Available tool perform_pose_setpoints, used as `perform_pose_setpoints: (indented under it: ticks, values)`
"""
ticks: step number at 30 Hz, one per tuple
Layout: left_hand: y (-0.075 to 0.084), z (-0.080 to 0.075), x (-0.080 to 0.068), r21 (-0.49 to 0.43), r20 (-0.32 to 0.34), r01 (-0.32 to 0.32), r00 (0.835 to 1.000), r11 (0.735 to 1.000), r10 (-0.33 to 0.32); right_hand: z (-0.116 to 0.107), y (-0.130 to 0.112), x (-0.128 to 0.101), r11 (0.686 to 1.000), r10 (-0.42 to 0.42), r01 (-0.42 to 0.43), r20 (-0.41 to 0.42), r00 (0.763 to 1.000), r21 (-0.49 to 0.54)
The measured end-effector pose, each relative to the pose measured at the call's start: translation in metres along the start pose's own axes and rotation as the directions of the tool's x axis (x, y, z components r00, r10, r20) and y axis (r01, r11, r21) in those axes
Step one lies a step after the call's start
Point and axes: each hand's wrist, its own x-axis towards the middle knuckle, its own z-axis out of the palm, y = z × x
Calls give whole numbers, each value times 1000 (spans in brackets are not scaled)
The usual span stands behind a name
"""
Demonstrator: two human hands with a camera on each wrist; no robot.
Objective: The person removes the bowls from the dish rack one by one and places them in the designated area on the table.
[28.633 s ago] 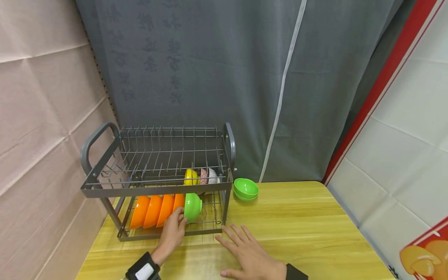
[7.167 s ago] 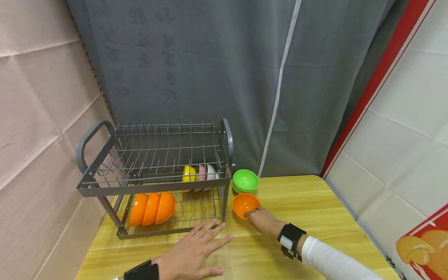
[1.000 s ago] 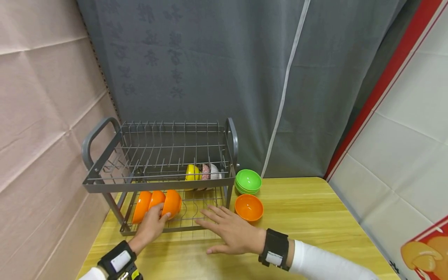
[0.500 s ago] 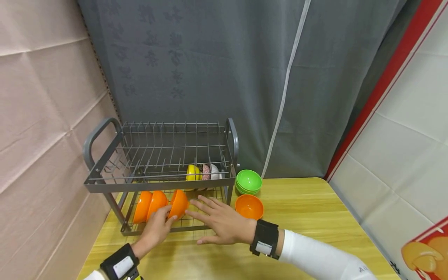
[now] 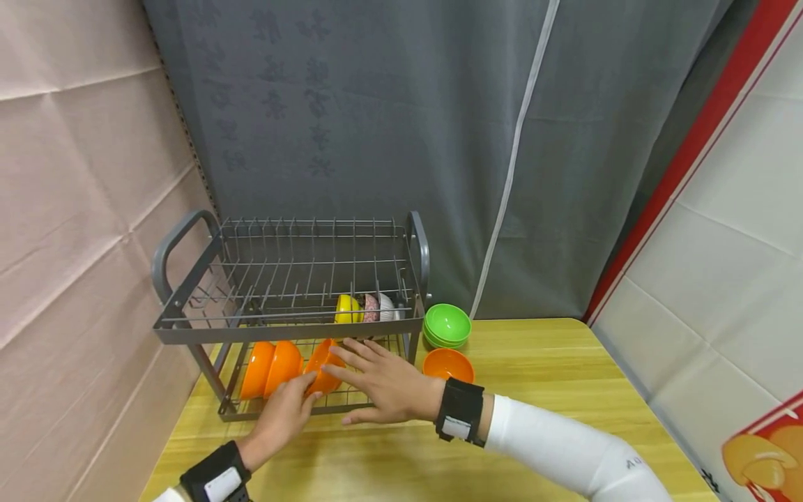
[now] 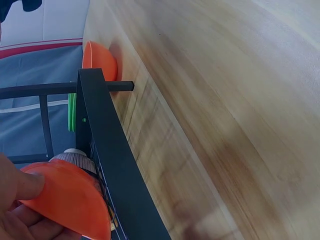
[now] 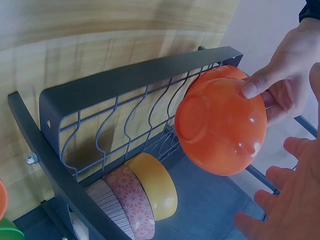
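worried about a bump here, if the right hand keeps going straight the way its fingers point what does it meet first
Most likely the orange bowl that the left hand holds at the dish rack's lower tier. The right hand, fingers spread, points toward it; depth is unclear, so contact cannot be told.

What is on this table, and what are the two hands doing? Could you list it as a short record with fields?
Left hand: its grip holds an orange bowl at the rack's lower shelf
Right hand: open, fingers spread beside that bowl
Dish rack: grey wire, two tiers
Lower shelf: two more orange bowls on edge
Behind them: yellow bowl, patterned bowls
Table: stacked green bowls, single orange bowl
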Motion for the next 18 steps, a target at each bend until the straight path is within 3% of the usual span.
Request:
perform_pose_setpoints:
  ticks: [8,18]
  values:
    - [4,0,-2,65,-27,-40,999,997,42,-3,3,12,1000,-23,23,-48,999,-2]
    - [8,-6,-3,99,-8,-57,998,993,58,-3,4,29,999,-25,24,47,999,28]
